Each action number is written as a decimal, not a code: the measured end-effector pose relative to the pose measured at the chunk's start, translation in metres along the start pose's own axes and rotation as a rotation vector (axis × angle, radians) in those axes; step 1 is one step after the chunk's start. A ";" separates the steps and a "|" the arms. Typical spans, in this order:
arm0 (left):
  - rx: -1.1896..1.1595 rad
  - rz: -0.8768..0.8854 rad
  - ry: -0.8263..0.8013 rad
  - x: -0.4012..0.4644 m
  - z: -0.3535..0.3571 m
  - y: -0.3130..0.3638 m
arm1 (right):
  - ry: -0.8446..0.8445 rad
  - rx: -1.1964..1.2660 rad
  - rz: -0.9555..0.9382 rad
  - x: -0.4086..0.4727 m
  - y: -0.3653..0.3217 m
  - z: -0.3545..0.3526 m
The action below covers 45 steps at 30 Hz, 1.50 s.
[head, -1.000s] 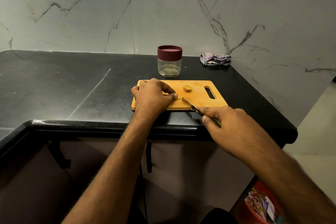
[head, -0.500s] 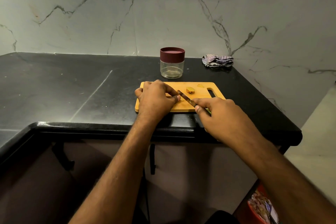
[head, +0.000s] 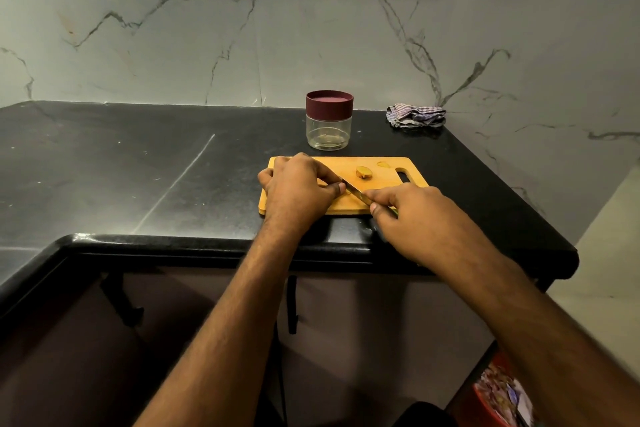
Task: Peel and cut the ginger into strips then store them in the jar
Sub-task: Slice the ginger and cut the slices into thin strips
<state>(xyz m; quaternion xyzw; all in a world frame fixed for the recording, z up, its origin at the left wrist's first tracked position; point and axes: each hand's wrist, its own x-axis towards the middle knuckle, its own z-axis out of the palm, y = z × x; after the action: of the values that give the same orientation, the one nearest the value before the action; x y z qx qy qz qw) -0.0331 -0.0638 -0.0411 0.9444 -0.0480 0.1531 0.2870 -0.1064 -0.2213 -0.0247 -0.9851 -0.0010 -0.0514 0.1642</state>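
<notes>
1. Gripping the knife (head: 355, 191) by its green handle, the right hand (head: 412, 218) has its fingers curled round it and its forefinger laid along the blade's back.
2. The blade slants up and left, its tip meeting the fingertips of the left hand (head: 298, 191).
3. The left hand lies knuckles-up on the cutting board (head: 388, 172), fingers curled down; it seems to pin a bit of ginger beneath them, though that bit is hidden.
4. A ginger piece (head: 364, 172) lies bare on the board, just right of the blade, apart from both hands.
5. The jar (head: 329, 121), clear with its maroon lid on, stands upright on the black bench (head: 121, 166) just behind the board.
6. A crumpled striped cloth (head: 415, 115) sits at the bench's back right, by the marble wall (head: 173, 45).
</notes>
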 end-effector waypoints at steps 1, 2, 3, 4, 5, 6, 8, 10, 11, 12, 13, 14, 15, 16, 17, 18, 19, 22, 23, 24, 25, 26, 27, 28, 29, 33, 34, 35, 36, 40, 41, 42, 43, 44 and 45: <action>0.006 -0.004 -0.001 0.000 0.000 0.000 | -0.009 0.001 -0.001 -0.002 0.000 -0.001; 0.011 -0.005 -0.002 -0.001 0.000 0.001 | -0.014 0.002 -0.002 -0.004 0.001 -0.001; 0.013 -0.005 -0.003 -0.001 0.000 0.001 | -0.013 0.006 -0.005 -0.006 0.002 -0.002; 0.012 -0.005 -0.003 -0.001 0.000 0.001 | -0.010 0.010 -0.005 -0.009 0.003 -0.003; 0.011 -0.003 -0.002 -0.001 0.000 0.001 | -0.010 0.015 -0.003 -0.011 0.004 -0.005; 0.011 -0.002 -0.002 -0.001 0.000 0.002 | -0.011 0.022 0.003 -0.014 0.005 -0.006; 0.007 -0.003 -0.001 -0.001 0.000 0.002 | -0.012 0.040 0.012 -0.019 0.007 -0.008; 0.003 -0.004 0.000 -0.001 -0.001 0.002 | -0.013 0.051 0.016 -0.024 0.008 -0.009; 0.001 -0.005 0.001 -0.002 -0.001 0.002 | -0.015 0.051 0.018 -0.027 0.009 -0.009; 0.001 -0.007 0.003 -0.002 -0.001 0.002 | -0.014 0.049 0.020 -0.029 0.009 -0.009; 0.001 -0.008 0.006 -0.002 -0.001 0.002 | -0.011 0.048 0.022 -0.031 0.009 -0.009; -0.001 -0.007 0.009 -0.003 -0.001 0.001 | -0.007 0.047 0.026 -0.033 0.010 -0.009; -0.006 -0.005 0.010 -0.003 -0.001 0.001 | -0.003 0.047 0.029 -0.035 0.010 -0.008; -0.013 -0.002 0.011 -0.003 0.000 0.001 | 0.001 0.046 0.030 -0.037 0.011 -0.008; -0.018 0.000 0.011 -0.003 0.000 0.001 | 0.006 0.045 0.029 -0.039 0.011 -0.008; -0.018 0.002 0.009 -0.003 0.000 0.001 | 0.011 0.043 0.027 -0.040 0.012 -0.008; -0.018 0.002 0.009 -0.002 0.000 0.000 | 0.015 0.042 0.026 -0.042 0.012 -0.008; -0.019 0.003 0.008 -0.001 0.000 0.000 | 0.019 0.042 0.026 -0.046 0.014 -0.008; -0.019 0.002 0.008 -0.001 0.001 0.000 | 0.018 0.039 0.025 -0.046 0.015 -0.008; -0.019 -0.001 0.010 -0.001 0.001 -0.001 | 0.016 0.036 0.024 -0.047 0.016 -0.009; -0.020 -0.004 0.013 0.000 0.001 -0.001 | 0.012 0.034 0.025 -0.048 0.016 -0.009; -0.023 -0.008 0.018 0.000 0.002 -0.002 | 0.007 0.032 0.027 -0.048 0.016 -0.010; -0.027 -0.010 0.024 0.000 0.002 -0.003 | 0.008 0.031 0.027 -0.049 0.015 -0.010; -0.031 -0.011 0.027 0.000 0.003 -0.004 | 0.014 0.029 0.025 -0.049 0.015 -0.010; -0.034 -0.012 0.028 0.001 0.003 -0.005 | 0.021 0.025 0.023 -0.049 0.015 -0.010; -0.029 -0.016 0.032 0.001 0.003 -0.003 | 0.047 0.002 0.015 -0.051 0.014 -0.010; -0.027 -0.016 0.033 0.002 0.003 -0.003 | 0.046 -0.002 0.018 -0.051 0.014 -0.010; -0.027 -0.016 0.034 0.002 0.003 -0.002 | 0.046 -0.005 0.022 -0.052 0.014 -0.011; -0.026 -0.017 0.035 0.002 0.003 -0.002 | 0.054 -0.007 0.027 -0.052 0.013 -0.011; -0.023 -0.019 0.022 0.002 0.003 -0.002 | 0.118 0.009 0.024 -0.049 0.009 -0.011; -0.025 -0.019 0.023 0.002 0.003 -0.003 | 0.121 0.014 0.021 -0.047 0.007 -0.011; -0.028 -0.018 0.026 0.001 0.002 -0.003 | 0.121 0.019 0.019 -0.044 0.004 -0.010; -0.030 -0.019 0.030 0.001 0.002 -0.003 | 0.122 0.023 0.016 -0.040 0.002 -0.010; -0.030 -0.017 0.033 0.000 0.002 -0.003 | 0.124 0.025 0.014 -0.036 -0.001 -0.009; -0.028 -0.017 0.034 0.000 0.002 -0.003 | 0.128 0.024 0.011 -0.033 -0.003 -0.009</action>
<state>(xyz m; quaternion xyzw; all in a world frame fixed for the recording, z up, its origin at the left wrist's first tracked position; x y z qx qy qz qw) -0.0321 -0.0627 -0.0438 0.9379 -0.0374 0.1660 0.3024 -0.1397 -0.2208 -0.0187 -0.9777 0.0141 -0.1136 0.1762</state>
